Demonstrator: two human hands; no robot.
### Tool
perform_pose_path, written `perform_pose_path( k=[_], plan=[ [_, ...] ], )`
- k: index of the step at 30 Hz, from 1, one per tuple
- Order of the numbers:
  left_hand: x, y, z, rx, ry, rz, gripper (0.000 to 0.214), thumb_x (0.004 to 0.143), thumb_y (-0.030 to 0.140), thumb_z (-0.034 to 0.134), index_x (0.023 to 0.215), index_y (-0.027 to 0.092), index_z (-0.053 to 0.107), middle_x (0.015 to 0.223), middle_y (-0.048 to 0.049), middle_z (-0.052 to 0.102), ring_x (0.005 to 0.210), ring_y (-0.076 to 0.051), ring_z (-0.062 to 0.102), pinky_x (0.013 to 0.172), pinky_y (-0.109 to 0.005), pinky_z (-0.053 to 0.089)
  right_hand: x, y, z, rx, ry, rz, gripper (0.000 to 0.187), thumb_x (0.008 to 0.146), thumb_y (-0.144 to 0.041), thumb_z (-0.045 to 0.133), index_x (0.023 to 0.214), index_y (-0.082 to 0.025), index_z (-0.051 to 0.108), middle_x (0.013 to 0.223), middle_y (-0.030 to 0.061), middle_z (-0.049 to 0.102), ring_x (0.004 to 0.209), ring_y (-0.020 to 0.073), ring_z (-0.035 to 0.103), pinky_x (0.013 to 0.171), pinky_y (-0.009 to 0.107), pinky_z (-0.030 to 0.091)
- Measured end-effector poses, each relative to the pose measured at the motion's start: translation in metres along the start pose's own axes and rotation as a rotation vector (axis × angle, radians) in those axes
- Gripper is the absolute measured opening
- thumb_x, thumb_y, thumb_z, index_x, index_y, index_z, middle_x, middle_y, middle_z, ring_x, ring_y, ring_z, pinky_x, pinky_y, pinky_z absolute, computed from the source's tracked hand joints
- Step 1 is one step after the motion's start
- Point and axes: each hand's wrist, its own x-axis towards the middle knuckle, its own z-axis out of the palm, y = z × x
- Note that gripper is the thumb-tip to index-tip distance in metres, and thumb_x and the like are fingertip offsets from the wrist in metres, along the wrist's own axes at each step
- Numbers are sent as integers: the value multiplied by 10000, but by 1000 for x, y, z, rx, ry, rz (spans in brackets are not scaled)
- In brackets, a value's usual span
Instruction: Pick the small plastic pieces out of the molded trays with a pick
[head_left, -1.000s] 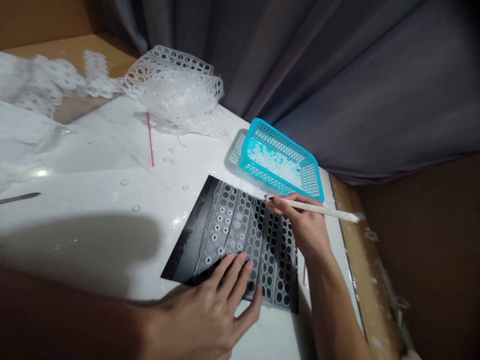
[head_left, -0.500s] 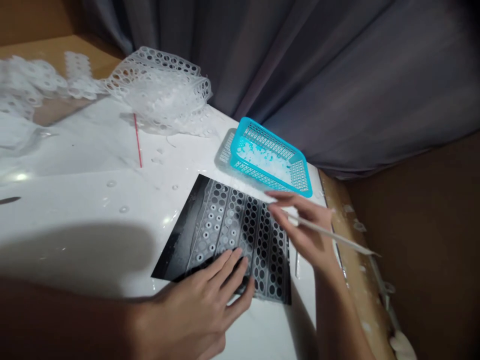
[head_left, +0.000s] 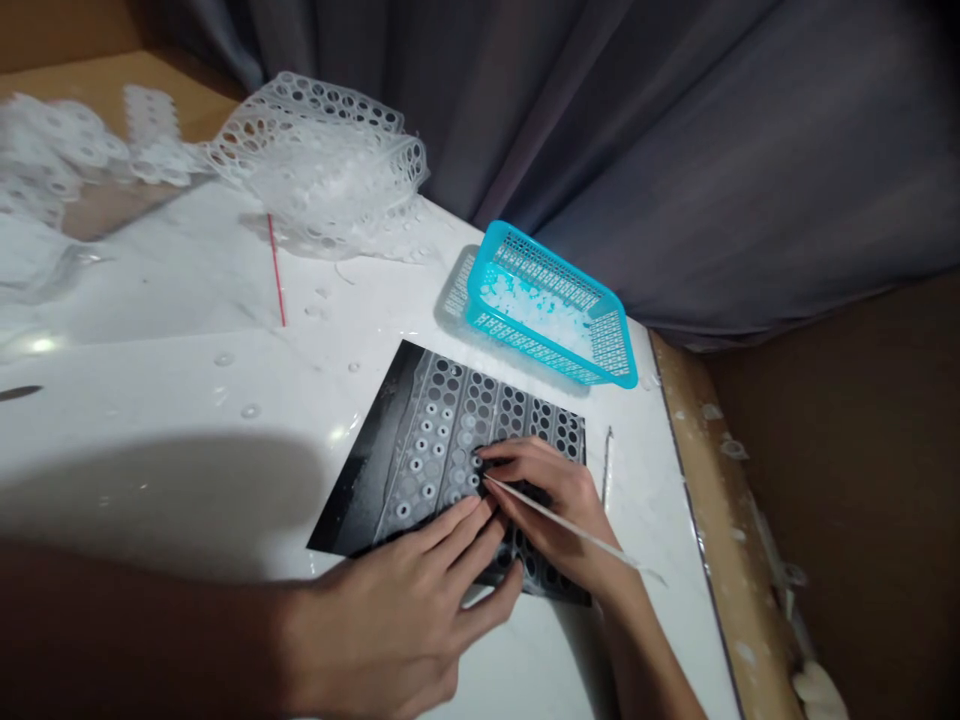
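From the head view, the only one I have, I judge the step in hand to be picking small discs out of a perforated sheet [head_left: 457, 430] with a thin pointed stick [head_left: 559, 520]. The sheet is a pale, translucent strip full of round holes, lying on a dark mat [head_left: 360, 500] near the front right of the white desk [head_left: 150, 400].

My left hand [head_left: 397, 610] lies flat and released, fingers spread, pressing the near edge of the sheet against the mat; it grips nothing. My right hand [head_left: 555, 505] is clenched around the stick like a pen. Its tip points left and meets the sheet just ahead of my left fingertips, and the tail runs back over my wrist toward the desk's right edge. The two hands are almost touching, with the stick's tip between them over the middle rows of holes.

Some holes toward the right of the sheet look dark and open, while those on the left have pale centres in them, so I reckon the work is partway through. The next move calls for a fine, steady poke at a single hole while the left hand keeps the sheet from sliding.

Beyond the mat sits a blue basket [head_left: 615, 345] with pale bits inside, well apart from both hands. Farther left lie a red stick [head_left: 276, 270] and a heap of white holed sheeting [head_left: 322, 170].
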Motion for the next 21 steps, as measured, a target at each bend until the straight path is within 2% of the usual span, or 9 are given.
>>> perform_pose_path(
  k=[6,10,17,21],
  plan=[
    [1,0,1,15,1,-1,711,1048,477,547,1597,40,428,1538,-265,580,1497,-394,510,1282,-520,271,7,-10,-7,-92,-72,-44,135,1053,-174,635,1002,-225,749,1226,90,782,1065,242,748,932,422,633],
    [1,0,3,28,-3,3,713,1048,486,533,1594,37,437,1479,-253,631,1457,-391,550,1278,-532,274,7,-12,-10,-153,-120,-34,164,1064,-186,605,1035,-228,761,1265,98,767,1099,254,748,931,433,651],
    [1,2,3,35,12,-3,716,1027,489,561,1572,34,472,1448,-253,653,1421,-388,580,1272,-533,280,2,-9,-8,-174,-120,-69,159,1061,-173,606,1088,-225,754,1297,111,757,1131,264,744,969,440,648],
    [1,2,3,34,-9,-3,705,1029,495,552,1566,44,479,1445,-244,657,1429,-398,568,1263,-536,283,1,-8,-6,-203,-106,-97,144,1061,-173,611,1074,-214,748,1287,119,760,1130,267,749,930,428,666]
  ],
)
